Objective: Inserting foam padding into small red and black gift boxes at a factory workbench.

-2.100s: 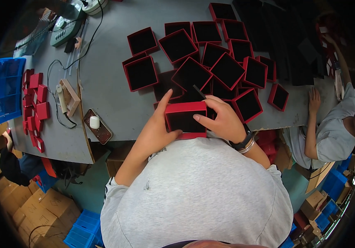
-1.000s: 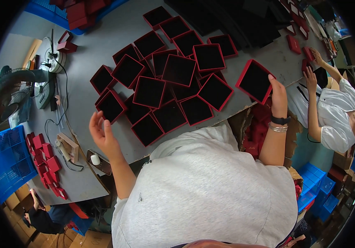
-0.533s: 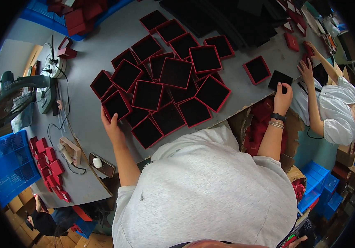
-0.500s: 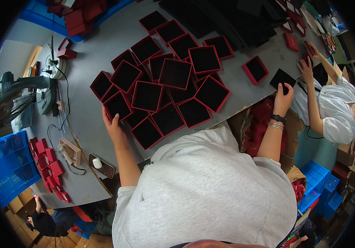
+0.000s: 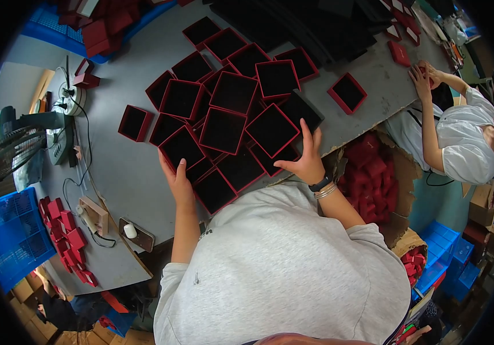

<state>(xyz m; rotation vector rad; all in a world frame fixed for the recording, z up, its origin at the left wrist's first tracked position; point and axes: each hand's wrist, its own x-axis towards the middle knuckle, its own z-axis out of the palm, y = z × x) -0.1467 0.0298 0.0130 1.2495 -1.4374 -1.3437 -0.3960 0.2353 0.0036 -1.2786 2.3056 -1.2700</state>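
Red square boxes with black insides (image 5: 234,93) sit heaped on the grey table in front of me. My left hand (image 5: 178,181) grips the corner of a box (image 5: 182,150) on the heap's near left side, thumb over its wall and fingers along the outside. At the heap's right edge my right hand (image 5: 309,158) is open, thumb and fingers spread around the corner of a tilted box (image 5: 273,131). Just beyond those fingers lies a flat black square piece (image 5: 303,109), partly hidden by boxes.
One red box (image 5: 135,123) stands left of the heap, another (image 5: 347,93) to its right. Dark sheets (image 5: 310,29) lie at the back. A co-worker's hands (image 5: 425,79) hold something red on the right. A carton of red pieces (image 5: 368,178) stands below the table edge; a fan (image 5: 17,144) is left.
My right hand has come left to the heap and let go of the black square piece there. The left hand and its box have shifted right. A box at the left now stands apart.
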